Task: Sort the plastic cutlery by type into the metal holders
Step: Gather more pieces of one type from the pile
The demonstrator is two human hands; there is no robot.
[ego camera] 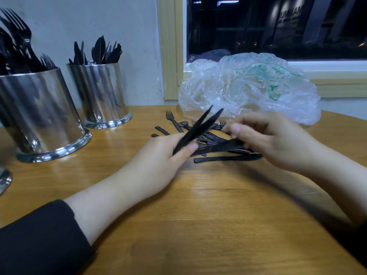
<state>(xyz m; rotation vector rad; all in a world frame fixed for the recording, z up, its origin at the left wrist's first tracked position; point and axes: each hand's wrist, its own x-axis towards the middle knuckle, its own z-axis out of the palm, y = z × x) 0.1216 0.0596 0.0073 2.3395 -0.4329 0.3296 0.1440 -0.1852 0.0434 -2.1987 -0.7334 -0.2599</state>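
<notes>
A loose pile of black plastic cutlery [210,138], forks and knives, lies on the wooden table [198,215] in front of me. My left hand [158,161] grips two black knives [200,127] that point up and to the right. My right hand [266,139] hovers over the right side of the pile, pinching another black knife [222,146] that lies nearly flat. At the left stands a metal holder [39,112] full of forks. Behind it a second metal holder [101,92] holds knives.
A crumpled clear plastic bag [248,86] lies behind the pile against the window frame [168,56]. The base of a third metal holder [4,181] shows at the far left edge. The wall stands close behind the holders.
</notes>
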